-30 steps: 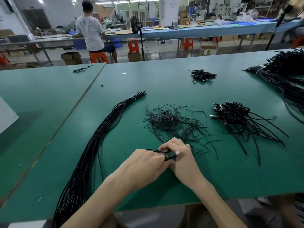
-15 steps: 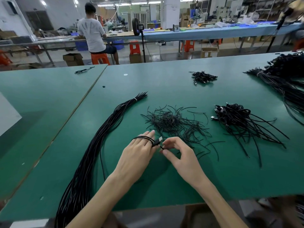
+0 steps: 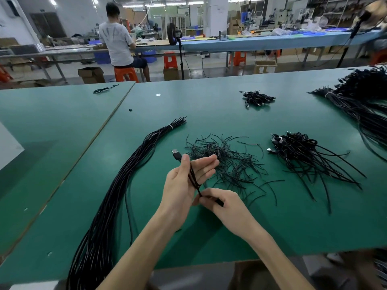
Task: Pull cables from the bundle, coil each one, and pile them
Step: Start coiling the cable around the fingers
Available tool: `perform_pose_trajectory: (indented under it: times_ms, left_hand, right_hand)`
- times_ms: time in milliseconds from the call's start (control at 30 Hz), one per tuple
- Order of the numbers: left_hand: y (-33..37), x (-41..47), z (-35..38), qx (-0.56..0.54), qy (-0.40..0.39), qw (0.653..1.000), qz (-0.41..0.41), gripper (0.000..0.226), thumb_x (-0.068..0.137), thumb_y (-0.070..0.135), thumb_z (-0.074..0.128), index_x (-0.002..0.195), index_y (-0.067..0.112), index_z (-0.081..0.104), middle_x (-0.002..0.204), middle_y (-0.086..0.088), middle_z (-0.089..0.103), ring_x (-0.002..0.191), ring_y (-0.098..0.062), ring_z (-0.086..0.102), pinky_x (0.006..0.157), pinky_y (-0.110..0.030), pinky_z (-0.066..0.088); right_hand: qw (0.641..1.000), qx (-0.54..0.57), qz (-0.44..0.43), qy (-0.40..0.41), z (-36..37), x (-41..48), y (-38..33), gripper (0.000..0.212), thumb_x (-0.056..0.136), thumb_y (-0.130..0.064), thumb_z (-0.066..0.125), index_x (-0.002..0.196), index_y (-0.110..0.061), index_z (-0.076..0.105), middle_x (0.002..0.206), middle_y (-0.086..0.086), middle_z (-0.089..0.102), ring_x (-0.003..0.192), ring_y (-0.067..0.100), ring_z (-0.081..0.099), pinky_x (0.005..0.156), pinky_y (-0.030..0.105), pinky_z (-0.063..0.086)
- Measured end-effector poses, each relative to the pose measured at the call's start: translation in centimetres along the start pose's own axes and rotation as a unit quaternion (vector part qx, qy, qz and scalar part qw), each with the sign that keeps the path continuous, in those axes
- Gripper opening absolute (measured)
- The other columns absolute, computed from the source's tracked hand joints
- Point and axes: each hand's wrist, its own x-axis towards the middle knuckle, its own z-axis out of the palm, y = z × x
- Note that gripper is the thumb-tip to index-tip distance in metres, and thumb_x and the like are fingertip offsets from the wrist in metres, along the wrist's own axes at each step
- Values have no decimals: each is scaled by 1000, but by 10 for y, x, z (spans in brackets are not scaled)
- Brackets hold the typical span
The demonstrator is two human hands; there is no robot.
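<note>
A long bundle of black cables (image 3: 117, 193), tied near its far end, lies on the green table (image 3: 209, 109) to my left. My left hand (image 3: 184, 185) holds a coiled black cable (image 3: 191, 174) across its palm, thumb pressing near the USB plug (image 3: 176, 154) that sticks out above. My right hand (image 3: 222, 203) pinches the coil's lower end just below the left hand. A pile of coiled cables (image 3: 301, 153) with loose tails lies to the right.
Loose thin black ties (image 3: 226, 160) are scattered just beyond my hands. A smaller heap of cables (image 3: 256, 98) lies farther back, and more bundles (image 3: 360, 101) at the far right. A person (image 3: 118, 40) sits at another bench behind.
My left hand has turned palm up and lifted, with the plug now pointing up. My right hand has dropped below it and taken the coil's lower end.
</note>
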Motion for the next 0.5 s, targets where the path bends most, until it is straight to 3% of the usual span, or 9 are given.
perform_pose_trajectory:
  times_ms: [133,233,300,400,500]
  left_hand:
    - [5,1,0,-72,22,995,-57,51,108,39,41,95,-3,68,105,-19,75,89,-28,76,75,-29,61]
    - [6,0,-5,-130,27,987,-93,41,104,41,51,82,10,66,79,-6,63,61,-18,61,60,-28,56]
    - [5,0,-7,-150,19,984,-98,41,104,42,51,80,13,67,77,-3,60,60,-17,59,61,-28,56]
    - [2,-1,-8,-146,-14,985,-94,46,104,43,49,77,14,73,81,-7,66,70,-21,67,70,-30,58]
    - [0,-3,-10,-126,-44,986,-102,46,103,43,49,79,13,74,90,-11,72,79,-23,72,76,-31,60]
  right_hand:
    - [999,28,-15,19,-2,-1,0,19,102,-12,60,94,-19,76,88,-5,77,90,13,72,86,20,51]
    - [997,57,-8,51,-3,-1,2,12,101,-18,64,98,-25,73,82,-1,75,82,12,69,83,18,49]
    - [996,74,-12,56,-4,-1,3,15,100,-20,65,107,-32,70,80,1,74,81,12,69,82,16,48]
    - [989,134,-15,53,-6,-2,2,39,99,-17,67,129,-42,60,80,0,73,83,15,71,89,18,48]
    - [991,125,-24,36,-7,-2,3,37,100,-15,66,133,-32,61,76,-4,67,80,15,69,89,19,48]
